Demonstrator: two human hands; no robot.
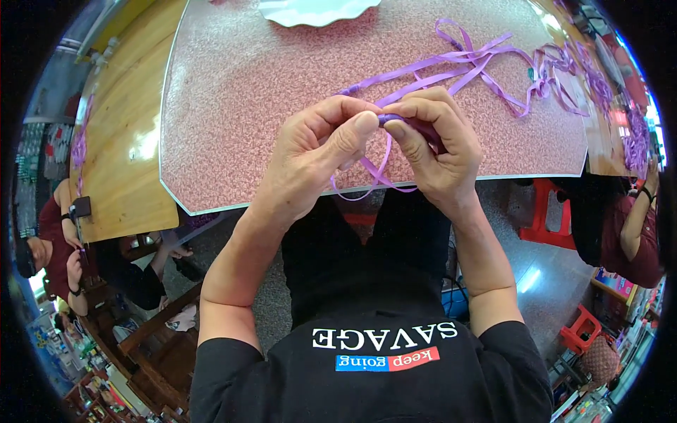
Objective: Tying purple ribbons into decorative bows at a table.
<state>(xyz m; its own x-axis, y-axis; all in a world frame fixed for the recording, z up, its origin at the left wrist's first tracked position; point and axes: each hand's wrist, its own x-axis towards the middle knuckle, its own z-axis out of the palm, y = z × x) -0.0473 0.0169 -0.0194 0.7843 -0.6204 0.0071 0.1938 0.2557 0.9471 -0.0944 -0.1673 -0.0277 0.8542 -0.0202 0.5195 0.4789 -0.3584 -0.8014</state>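
My left hand (310,151) and my right hand (451,144) meet above the near part of the pink table. Between the thumbs and fingertips of both is a purple ribbon (479,60), pinched at a narrow, darker purple rolled section (386,119). Whether that section is a knot or a wrapping I cannot make out. From my fingers the ribbon runs away to the far right in crossing loops, with a small green spot on it. Another loop hangs below my hands over the table's near edge.
The pink-patterned table top (233,120) has a pale edge. A white scalloped dish (317,10) stands at its far side. Wooden tabletops (130,106) adjoin it, with more purple ribbon (638,137) at right. People sit at both sides. Red stools (546,218) stand on the floor.
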